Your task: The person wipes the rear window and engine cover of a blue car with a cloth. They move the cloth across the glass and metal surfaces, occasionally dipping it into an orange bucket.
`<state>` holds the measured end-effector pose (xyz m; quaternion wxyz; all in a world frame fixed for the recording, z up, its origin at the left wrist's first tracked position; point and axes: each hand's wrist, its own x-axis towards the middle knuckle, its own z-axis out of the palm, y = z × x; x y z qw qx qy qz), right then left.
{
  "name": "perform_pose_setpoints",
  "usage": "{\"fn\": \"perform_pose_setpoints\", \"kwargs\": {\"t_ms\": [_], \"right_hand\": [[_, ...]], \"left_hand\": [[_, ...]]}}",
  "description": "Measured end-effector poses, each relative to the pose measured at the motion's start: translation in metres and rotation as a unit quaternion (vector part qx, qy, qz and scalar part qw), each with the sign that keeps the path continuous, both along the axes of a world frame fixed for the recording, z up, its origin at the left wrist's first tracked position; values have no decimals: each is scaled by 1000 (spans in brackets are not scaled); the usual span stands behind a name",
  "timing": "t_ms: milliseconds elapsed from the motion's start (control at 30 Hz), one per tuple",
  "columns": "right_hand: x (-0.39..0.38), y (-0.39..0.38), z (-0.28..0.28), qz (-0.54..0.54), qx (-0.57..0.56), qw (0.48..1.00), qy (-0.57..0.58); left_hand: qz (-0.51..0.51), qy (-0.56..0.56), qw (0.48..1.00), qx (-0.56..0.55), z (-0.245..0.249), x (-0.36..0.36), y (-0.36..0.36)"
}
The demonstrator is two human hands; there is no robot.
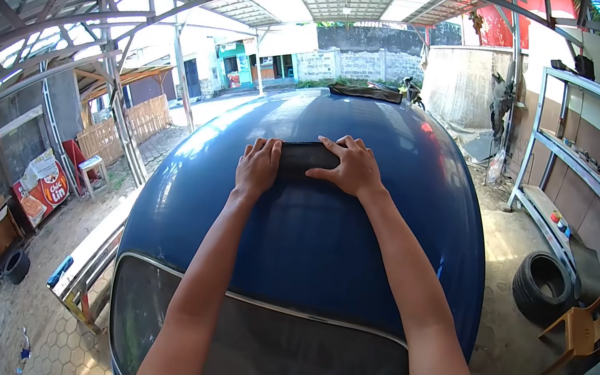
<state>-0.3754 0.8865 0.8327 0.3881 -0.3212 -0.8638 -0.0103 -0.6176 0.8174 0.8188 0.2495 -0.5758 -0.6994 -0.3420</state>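
A dark, flat, roughly rectangular piece (296, 161) lies on the blue roof (298, 243) of a vehicle. My left hand (259, 164) is at its left end, fingers bent together over the edge. At its right end is my right hand (353, 166), with thumb and fingers spread apart around that end and resting on it. Both arms reach forward above the window (301, 364) with its pale trim. Another dark object (366, 92) sits at the far end of the roof.
On the right stand a metal shelf (592, 171), stacked tires (542, 286) and a tan plastic chair (590, 325). A bench (90, 263) is beside the vehicle at left. Farther off are a small stool (93, 165) and a red banner (41, 188).
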Motion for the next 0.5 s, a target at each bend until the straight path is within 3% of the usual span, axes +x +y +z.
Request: {"fn": "perform_pose_setpoints", "kwargs": {"t_ms": [300, 500], "right_hand": [[-38, 22, 15, -12, -12, 1000, -26], [-26, -48, -15, 12, 25, 1000, -8]], "left_hand": [[35, -52, 998, -21, 12, -17, 3], [18, -33, 999, -11, -18, -6, -79]]}}
